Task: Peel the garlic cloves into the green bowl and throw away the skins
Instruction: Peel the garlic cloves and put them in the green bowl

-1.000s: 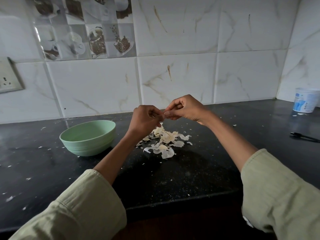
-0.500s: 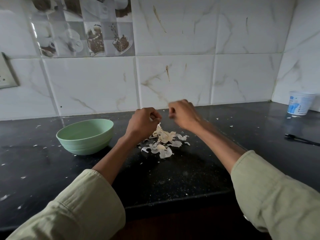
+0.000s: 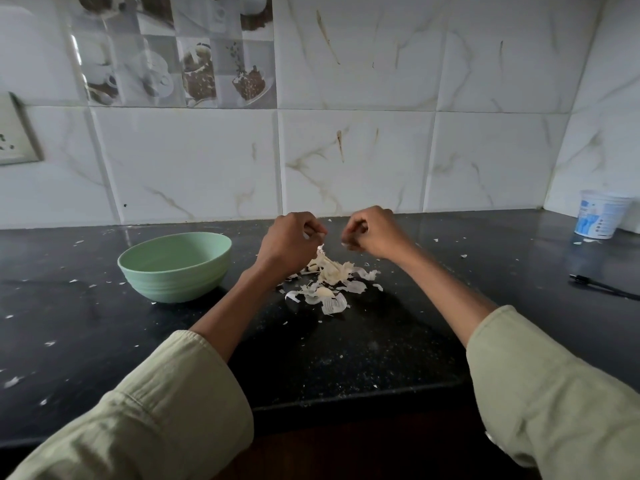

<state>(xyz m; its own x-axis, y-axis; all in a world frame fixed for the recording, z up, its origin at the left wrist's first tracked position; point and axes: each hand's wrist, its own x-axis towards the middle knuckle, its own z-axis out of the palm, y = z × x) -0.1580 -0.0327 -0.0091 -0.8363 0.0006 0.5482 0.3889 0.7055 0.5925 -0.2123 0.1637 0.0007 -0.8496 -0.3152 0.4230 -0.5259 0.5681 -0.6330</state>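
Black stone counter [image 3: 398, 348] carries everything, and your sleeves hide its near edge. Left of the skin pile [image 3: 327, 277] sits the green bowl [image 3: 175, 265], its inside too shadowed to show cloves. Above the pile, your left hand [image 3: 289, 240] pinches something small and pale, and your right hand [image 3: 372, 232] is curled; its contents are unclear. Far right of the pile, a white tub [image 3: 601, 216] has unreadable blue print.
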